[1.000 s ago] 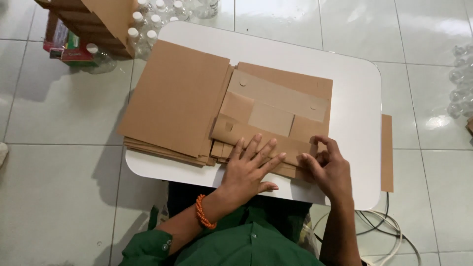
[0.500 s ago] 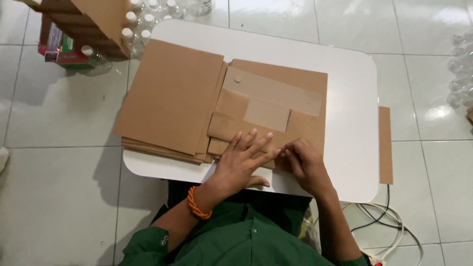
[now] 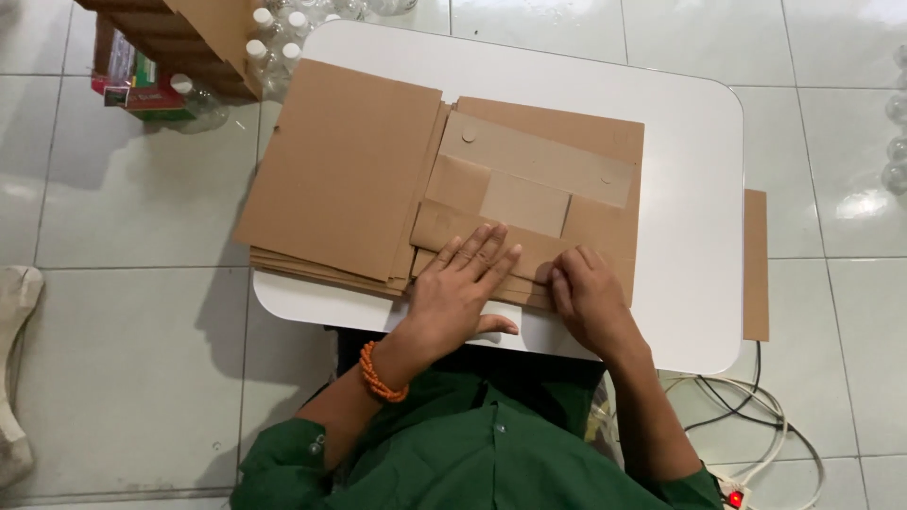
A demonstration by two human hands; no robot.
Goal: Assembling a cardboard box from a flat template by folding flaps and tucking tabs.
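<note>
Taking the white table [image 3: 699,189] as the landmark: off its far left corner, on the tiled floor, stands an open cardboard box [image 3: 179,38] with clear capped bottles [image 3: 269,47] crowded beside it. On the table's left half lies a stack of flat cardboard sheets [image 3: 340,170], its left edge overhanging the table. Just right of the stack, at the table's middle, a partly folded cardboard blank [image 3: 539,179] lies flat, with several flaps already turned inward; the near flap looks only half creased, so the folding seems well begun but unfinished. The left hand [image 3: 458,288] lies palm down on that near flap, fingers spread and pressing. The right hand [image 3: 590,297] rests beside it, fingers held together and curled onto the flap's near edge. A narrow cardboard strip [image 3: 755,264] juts out past the table's right side, above white cables [image 3: 756,416] on the floor.
</note>
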